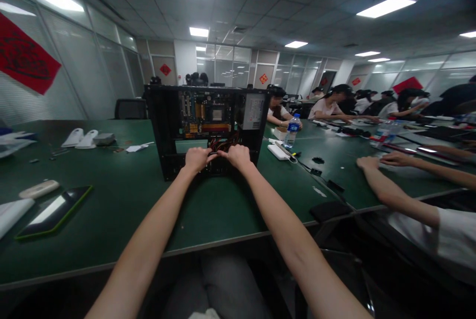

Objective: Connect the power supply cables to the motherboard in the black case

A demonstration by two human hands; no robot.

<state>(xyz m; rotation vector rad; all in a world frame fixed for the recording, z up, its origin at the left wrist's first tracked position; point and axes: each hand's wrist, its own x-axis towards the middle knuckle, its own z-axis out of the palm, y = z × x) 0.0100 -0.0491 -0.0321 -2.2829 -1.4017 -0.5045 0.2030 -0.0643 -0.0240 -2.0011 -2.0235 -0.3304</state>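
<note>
Both hands [197, 159] [238, 156] are curling at the open computer case [203, 133], pinch unclear; bottle [292, 132] is standing at two o'clock.

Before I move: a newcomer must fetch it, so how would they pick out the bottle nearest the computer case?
Start from the green table and the black, open computer case standing on it. To the case's right in the view stands a clear bottle. Its upright shape and blue cap set it apart from the flat white slab lying nearer the camera.
</note>
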